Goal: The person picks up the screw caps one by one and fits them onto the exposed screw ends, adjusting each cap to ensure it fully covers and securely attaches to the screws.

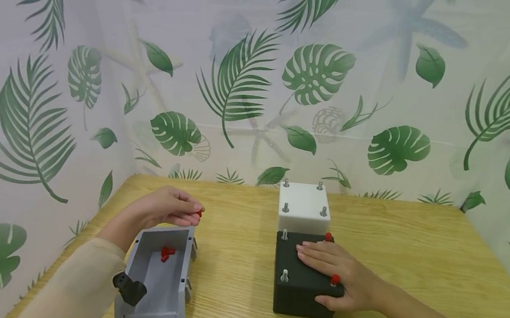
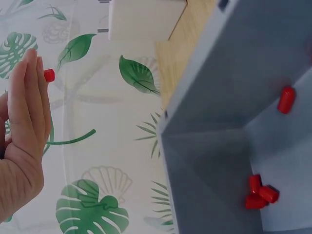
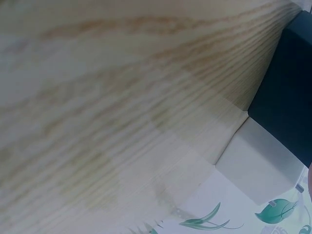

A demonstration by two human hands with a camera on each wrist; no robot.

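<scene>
My left hand (image 1: 174,206) pinches a small red cap (image 1: 199,213) between thumb and fingertips, above the far end of the grey bin (image 1: 186,278). In the left wrist view the red cap (image 2: 49,75) pokes out past the fingers. Several loose red caps (image 2: 268,193) lie on the bin floor. My right hand (image 1: 340,270) rests with fingers extended across the top of the black block (image 1: 302,302). Upright metal bolts stand at that block's left corners, such as the near-left bolt (image 1: 285,275); its right side carries two red caps (image 1: 335,280).
Directly behind the black block stands a white block (image 1: 304,200) with bare metal bolts (image 1: 324,211) at its corners. Both blocks and the bin sit on a wooden table (image 1: 234,257). A leaf-patterned cloth (image 1: 251,89) hangs behind and beside the table.
</scene>
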